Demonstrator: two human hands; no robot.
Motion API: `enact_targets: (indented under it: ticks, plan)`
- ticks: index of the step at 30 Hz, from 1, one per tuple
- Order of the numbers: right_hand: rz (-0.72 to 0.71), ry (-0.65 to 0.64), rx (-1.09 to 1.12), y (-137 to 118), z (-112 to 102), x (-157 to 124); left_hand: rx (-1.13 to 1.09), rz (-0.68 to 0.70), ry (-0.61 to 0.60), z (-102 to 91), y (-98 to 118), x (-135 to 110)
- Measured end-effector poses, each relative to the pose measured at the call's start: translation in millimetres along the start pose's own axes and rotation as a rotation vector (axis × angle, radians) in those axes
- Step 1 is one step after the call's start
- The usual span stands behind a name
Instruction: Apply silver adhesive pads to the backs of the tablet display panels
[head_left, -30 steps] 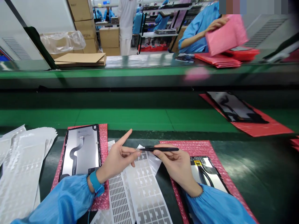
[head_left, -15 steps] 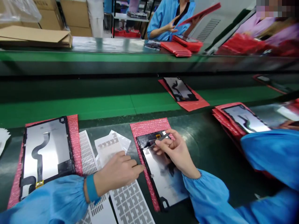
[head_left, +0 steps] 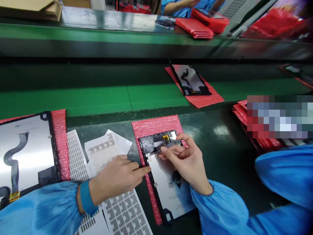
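A display panel [head_left: 171, 199] with a black frame and silvery back lies on a pink bubble-wrap sleeve [head_left: 156, 124] in front of me. My right hand [head_left: 188, 163] pinches dark tweezers [head_left: 168, 145] over the panel's upper part. The tweezers' tips are near a small pale patch by the left edge; whether they grip anything is too small to tell. My left hand [head_left: 119, 173] has its index finger stretched to the panel's left edge, with the other fingers loosely bent and nothing visible in them. Beneath it are sticker sheets [head_left: 127, 213], partly covered by my hand and sleeve.
Another panel [head_left: 31, 147] lies on pink wrap at the left. Farther back, a panel [head_left: 189, 78] rests on a red sleeve [head_left: 205, 101] on the green surface. Stacked red sleeves [head_left: 241, 114] and a blue sleeve [head_left: 288, 176] are at the right. A co-worker's arms [head_left: 181, 6] show behind the far ledge.
The view has tilted down and shifted. My left index finger has stretched out to the panel's edge. My right hand still holds the tweezers over the panel's upper part.
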State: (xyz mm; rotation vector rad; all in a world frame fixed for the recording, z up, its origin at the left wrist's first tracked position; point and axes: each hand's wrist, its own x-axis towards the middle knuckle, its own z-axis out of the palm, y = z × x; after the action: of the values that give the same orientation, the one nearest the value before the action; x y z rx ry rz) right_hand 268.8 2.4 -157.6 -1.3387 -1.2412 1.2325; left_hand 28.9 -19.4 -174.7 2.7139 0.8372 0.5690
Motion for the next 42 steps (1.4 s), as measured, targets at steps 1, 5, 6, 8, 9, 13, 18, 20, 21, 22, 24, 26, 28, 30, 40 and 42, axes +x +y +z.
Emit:
enact_targets:
  ticks: [1, 5, 6, 8, 9, 13, 18, 20, 21, 22, 24, 26, 28, 30, 40, 42]
  plan:
    - [0.000, -0.001, -0.002, -0.2, -0.1, 0.0, -0.002, 0.000, -0.001, 0.1, -0.2, 0.0]
    - [0.007, -0.012, -0.005, -0.7, -0.2, 0.4, -0.004, 0.006, 0.000, 0.3, -0.7, -0.1]
    - [0.009, -0.015, -0.003, -0.6, -0.2, 0.5, -0.004, 0.007, 0.002, 0.4, -0.8, -0.1]
    - [0.012, -0.017, 0.005, -0.5, 0.1, 0.7, -0.003, 0.006, 0.005, 0.5, -0.6, -0.1]
    - [0.013, -0.016, 0.008, -0.4, 0.3, 0.7, -0.003, 0.004, 0.003, 0.4, -0.5, 0.0]
    - [0.016, -0.012, -0.007, -0.5, 0.8, 0.7, -0.006, 0.002, -0.022, -0.4, -0.2, 0.3]
    - [0.011, -0.014, -0.017, -0.6, 0.5, 0.9, -0.009, 0.005, -0.012, -0.7, -0.5, 0.2]
    - [0.010, -0.016, -0.020, -0.3, 0.2, 1.0, -0.001, 0.010, 0.007, -0.7, -0.5, 0.1]
    - [0.010, -0.017, -0.022, -0.2, 0.1, 0.9, 0.005, 0.011, 0.019, -0.9, -0.5, 0.1]
    - [0.009, -0.017, -0.024, 0.0, -0.1, 0.9, 0.012, 0.014, 0.035, -1.1, -0.6, 0.1]
    - [0.010, -0.016, -0.024, 0.5, -0.3, 0.8, 0.026, 0.015, 0.067, -1.7, -0.7, 0.4]
    - [0.009, -0.016, -0.014, 0.7, -0.4, 0.8, 0.046, 0.012, 0.086, -2.5, -0.8, 1.0]
    - [0.010, -0.018, -0.003, 0.8, -0.5, 0.9, 0.077, -0.004, 0.075, -3.2, -0.7, 1.7]
    - [0.010, -0.023, 0.002, 0.5, -0.5, 0.8, 0.107, -0.023, 0.053, -3.4, -0.4, 2.3]
    - [0.005, -0.030, 0.046, -0.7, -0.5, 1.2, 0.137, -0.008, 0.081, -1.4, 0.2, 1.4]
    - [0.003, -0.034, 0.054, -1.2, -1.2, 1.5, 0.133, -0.002, 0.115, -1.7, 0.0, 1.0]
